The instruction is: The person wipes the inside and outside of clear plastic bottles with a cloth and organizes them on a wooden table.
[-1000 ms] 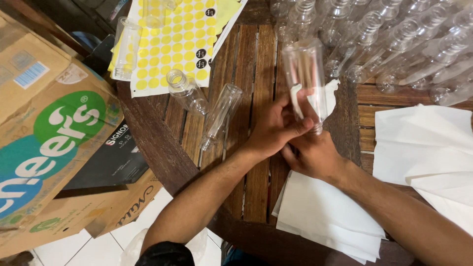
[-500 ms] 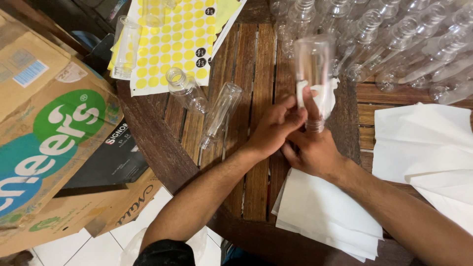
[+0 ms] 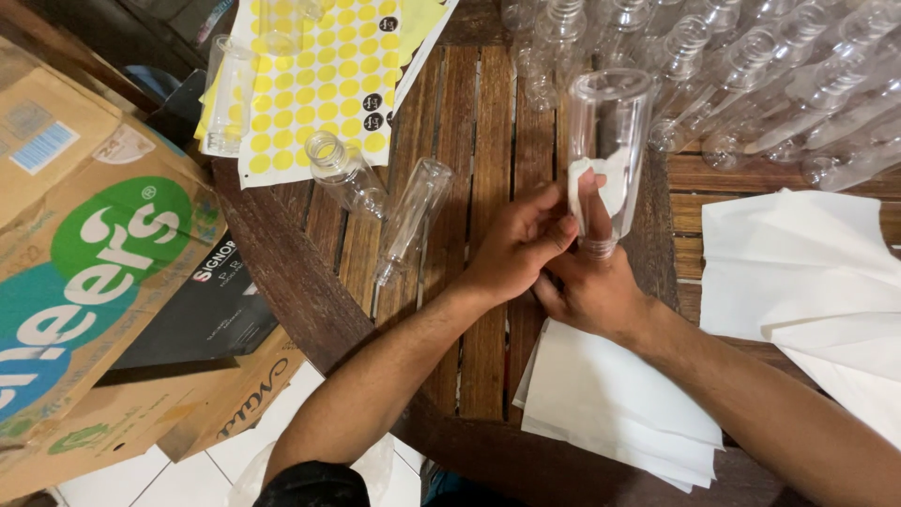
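Note:
A clear plastic bottle [image 3: 608, 131] stands upside down over the round wooden table [image 3: 469, 310], its neck down in my right hand [image 3: 593, 286]. My left hand [image 3: 516, 244] presses a small white sticker [image 3: 584, 188] against the bottle's side with thumb and fingertips. Both hands meet at the bottle's lower part, near the table's middle. Sheets of yellow round stickers [image 3: 328, 75] lie at the far left of the table.
Two clear bottles [image 3: 349, 174] [image 3: 411, 218] lie left of my hands. Many more clear bottles [image 3: 751, 66] are piled at the far right. White paper sheets [image 3: 610, 404] [image 3: 807, 272] lie near me and to the right. Cardboard boxes [image 3: 94, 263] stand on the floor at left.
The bottle has been turned upright, base up, and centred over my hands. My left fingers have moved up onto its side with the white sticker.

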